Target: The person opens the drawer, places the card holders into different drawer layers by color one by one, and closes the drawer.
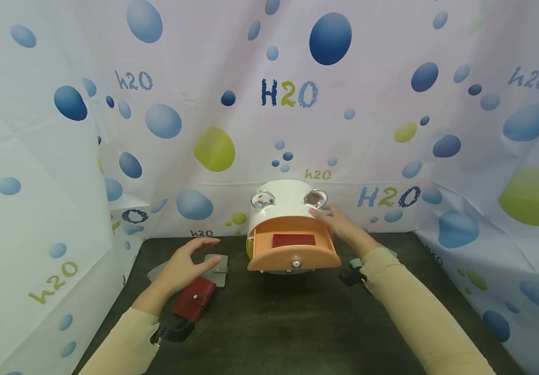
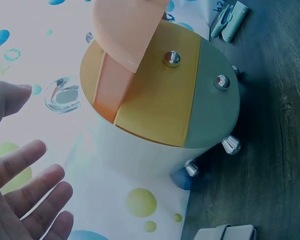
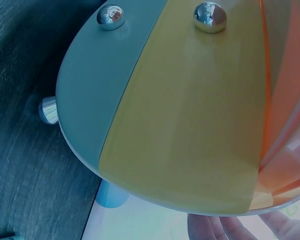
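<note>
A rounded white box (image 1: 283, 200) with two silver rings on top stands at the back of the table. Its top orange drawer (image 1: 269, 264) is pulled out, and a flat dark-red rectangular thing (image 1: 294, 240) lies inside. Below it, the left wrist view shows a closed yellow drawer (image 2: 160, 105) and a green one (image 2: 212, 107), each with a silver knob. My right hand (image 1: 342, 224) rests its fingers on the box's right side, near a ring. My left hand (image 1: 187, 265) hovers with fingers spread, holding nothing, above a red snap wallet (image 1: 196, 299) and a grey one (image 1: 221, 271).
A pale teal item (image 1: 356, 263) lies right of the box, partly hidden by my right wrist. The dark wooden table (image 1: 288, 328) extends in front of the box. A white curtain (image 1: 232, 47) with blue and green dots hangs behind and at both sides.
</note>
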`<state>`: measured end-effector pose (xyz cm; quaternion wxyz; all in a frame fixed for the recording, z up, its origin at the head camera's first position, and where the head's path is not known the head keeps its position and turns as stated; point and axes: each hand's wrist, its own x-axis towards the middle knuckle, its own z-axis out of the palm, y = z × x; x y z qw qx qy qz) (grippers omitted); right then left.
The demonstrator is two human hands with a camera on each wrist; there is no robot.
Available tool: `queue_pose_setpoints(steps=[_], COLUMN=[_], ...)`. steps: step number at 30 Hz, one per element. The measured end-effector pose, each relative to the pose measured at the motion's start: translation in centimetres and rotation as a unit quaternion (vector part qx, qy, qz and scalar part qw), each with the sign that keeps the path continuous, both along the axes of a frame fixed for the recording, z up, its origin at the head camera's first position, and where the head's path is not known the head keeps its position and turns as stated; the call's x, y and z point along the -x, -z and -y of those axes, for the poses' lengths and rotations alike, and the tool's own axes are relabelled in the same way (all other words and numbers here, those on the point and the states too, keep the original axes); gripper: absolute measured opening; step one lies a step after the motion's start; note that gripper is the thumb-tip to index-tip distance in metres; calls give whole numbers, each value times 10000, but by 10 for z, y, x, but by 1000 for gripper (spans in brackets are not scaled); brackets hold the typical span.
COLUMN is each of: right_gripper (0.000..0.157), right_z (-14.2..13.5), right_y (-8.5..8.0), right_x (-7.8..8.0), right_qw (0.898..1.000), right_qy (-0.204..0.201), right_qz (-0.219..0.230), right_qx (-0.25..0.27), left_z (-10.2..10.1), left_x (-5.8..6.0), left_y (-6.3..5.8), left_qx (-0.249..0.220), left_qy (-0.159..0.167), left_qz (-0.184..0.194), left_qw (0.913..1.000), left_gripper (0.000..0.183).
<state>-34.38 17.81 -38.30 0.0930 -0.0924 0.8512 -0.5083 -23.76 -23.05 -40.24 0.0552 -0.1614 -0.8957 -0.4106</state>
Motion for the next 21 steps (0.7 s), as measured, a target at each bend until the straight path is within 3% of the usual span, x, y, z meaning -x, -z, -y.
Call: queue_pose_setpoints(steps=[13,21], right_gripper=[88,81], right_z=[-2,0], right_y=[2,0], right_x=[3,2], right_qw=[9998,9999], right_qy=[86,-60], right_qz=[19,-51], right_qx=[-154,-74], left_z=[13,19], left_x=[-6,-10], left_y=[31,54], left_qx=[74,407], left_qy=[-383,-744], left_qz=[98,75], left_qw=[9992,9964], left_gripper=[59,68])
